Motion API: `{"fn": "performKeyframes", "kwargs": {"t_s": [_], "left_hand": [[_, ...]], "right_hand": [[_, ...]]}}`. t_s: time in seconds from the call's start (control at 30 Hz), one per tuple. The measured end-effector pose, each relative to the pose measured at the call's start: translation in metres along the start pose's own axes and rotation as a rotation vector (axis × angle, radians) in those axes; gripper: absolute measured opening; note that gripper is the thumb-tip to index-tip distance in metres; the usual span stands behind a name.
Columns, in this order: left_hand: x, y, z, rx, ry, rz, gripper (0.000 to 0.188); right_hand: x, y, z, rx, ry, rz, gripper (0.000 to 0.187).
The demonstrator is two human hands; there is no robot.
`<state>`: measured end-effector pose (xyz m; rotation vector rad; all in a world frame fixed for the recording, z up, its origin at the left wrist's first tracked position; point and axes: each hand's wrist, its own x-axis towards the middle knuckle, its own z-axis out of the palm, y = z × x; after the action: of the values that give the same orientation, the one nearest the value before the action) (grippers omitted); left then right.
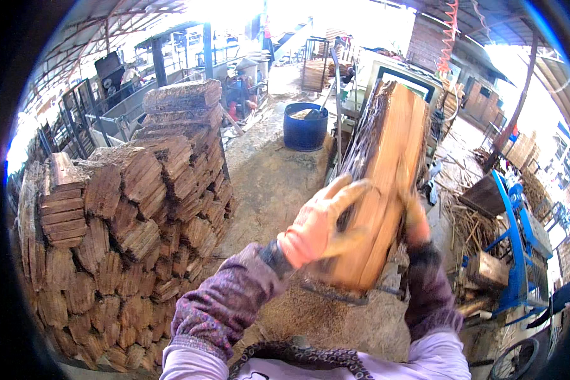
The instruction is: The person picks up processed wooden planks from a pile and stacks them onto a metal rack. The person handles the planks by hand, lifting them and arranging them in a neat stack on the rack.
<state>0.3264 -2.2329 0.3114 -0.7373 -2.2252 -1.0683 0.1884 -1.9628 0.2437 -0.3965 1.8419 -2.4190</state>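
Long pale wood planks [377,209], with rough dark bark along the left side, lie in front of me and run away toward a machine. My left hand [326,218], in an orange and cream work glove, is over their left edge. Its fingers are spread and its thumb reaches across the wood. My right hand [414,212], gloved too, is at the right edge of the planks. Motion blurs it and its fingers are partly hidden, so its grip is unclear. The near end of the planks is blurred.
A tall stack of bark-edged wood bundles [123,247] stands at left. Ahead are a blue tub [304,130] and the pale machine housing [402,75]. A blue metal frame [516,247] and scattered wood strips [472,221] are at right. Sawdust [307,316] covers the floor near me.
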Motion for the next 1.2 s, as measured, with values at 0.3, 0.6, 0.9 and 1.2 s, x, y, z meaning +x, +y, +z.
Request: {"fn": "performKeyframes", "kwargs": {"t_s": [0.3, 0.6, 0.9, 1.2], "left_hand": [[-0.256, -0.131, -0.037, -0.126, -0.105, -0.776, 0.080], [-0.409, -0.082, -0.304, -0.485, 1.027, -0.901, 0.064], [-0.453, 0.091, -0.492, -0.459, 1.386, -0.387, 0.060], [-0.415, 0.071, -0.485, -0.987, 0.741, -0.043, 0.081]], "right_hand": [[0.304, 0.085, -0.016, -1.594, -0.276, -0.307, 0.050], [-0.024, 0.024, 0.448, -0.742, -0.536, -1.305, 0.085], [-0.213, -0.024, 0.839, -0.645, -0.691, -2.145, 0.086], [-0.167, -0.123, 0.808, -0.911, -1.271, -1.836, 0.070]]}}
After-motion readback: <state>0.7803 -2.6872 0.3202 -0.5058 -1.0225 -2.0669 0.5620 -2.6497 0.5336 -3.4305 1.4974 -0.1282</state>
